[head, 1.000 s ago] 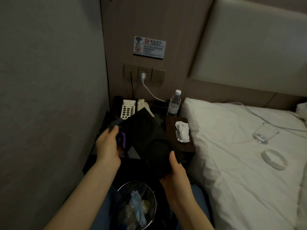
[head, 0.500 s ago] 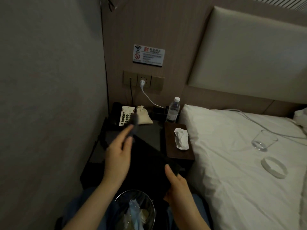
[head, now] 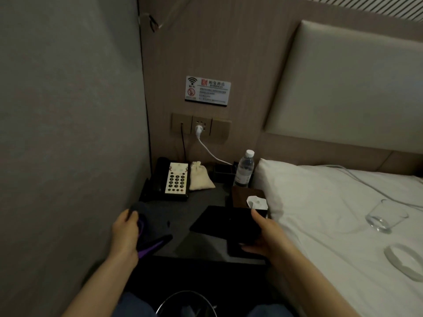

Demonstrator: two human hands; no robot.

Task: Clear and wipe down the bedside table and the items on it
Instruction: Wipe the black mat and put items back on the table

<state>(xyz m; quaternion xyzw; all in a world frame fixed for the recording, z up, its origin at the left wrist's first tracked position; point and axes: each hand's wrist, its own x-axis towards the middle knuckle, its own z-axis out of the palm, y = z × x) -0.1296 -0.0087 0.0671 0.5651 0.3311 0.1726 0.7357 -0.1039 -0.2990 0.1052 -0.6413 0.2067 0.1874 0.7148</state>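
At the front of the dark bedside surface (head: 183, 216), the left hand (head: 124, 234) grips a dark cloth with a purple edge (head: 152, 234), its fingers curled round the fabric, which lies partly on the surface. The right hand (head: 266, 236) holds a flat black rectangular tray (head: 225, 221) by its near right corner, thumb on top and fingers underneath; the tray is tilted over the right part of the surface. Just behind the tray stands a dark brown wooden tissue box (head: 246, 195) with a white tissue coming out. At the back, near the wall, are a black telephone with a pale keypad (head: 170, 180), a small beige drawstring pouch (head: 200, 179) beside it, and a clear plastic water bottle (head: 244, 169) standing upright. On the white bed (head: 332, 213) to the right lie a clear drinking glass (head: 381, 219) on its side and a clear round lid (head: 404, 259).
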